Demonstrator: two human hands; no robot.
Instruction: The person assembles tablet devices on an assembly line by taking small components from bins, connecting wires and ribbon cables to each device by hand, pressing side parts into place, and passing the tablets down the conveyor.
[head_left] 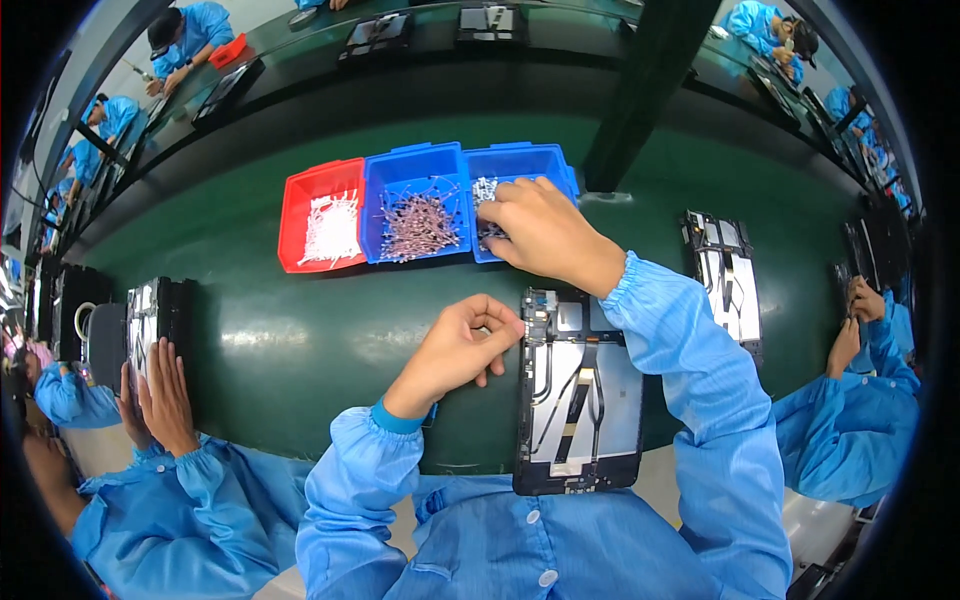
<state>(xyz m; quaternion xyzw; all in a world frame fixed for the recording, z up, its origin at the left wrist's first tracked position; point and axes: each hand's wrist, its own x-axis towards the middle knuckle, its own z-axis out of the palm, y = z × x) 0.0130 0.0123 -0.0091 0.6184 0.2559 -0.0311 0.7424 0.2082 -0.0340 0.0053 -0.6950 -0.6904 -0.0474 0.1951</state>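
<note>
My right hand point(540, 230) is dipping, fingers curled, into the blue bin point(520, 165); my left hand point(470, 340), pinched narrow, is touching the tablet's point(580, 400) left edge.

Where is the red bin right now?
In the head view, the red bin sits on the green table, leftmost in a row of three, touching the middle blue bin, left of the right hand.

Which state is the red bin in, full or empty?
Partly filled: the red bin holds a heap of small white parts on its floor, red walls showing around it.

Right hand point(540, 232) hides fingertips and most blue bin point(520, 165) contents; parts too small to identify.
</note>
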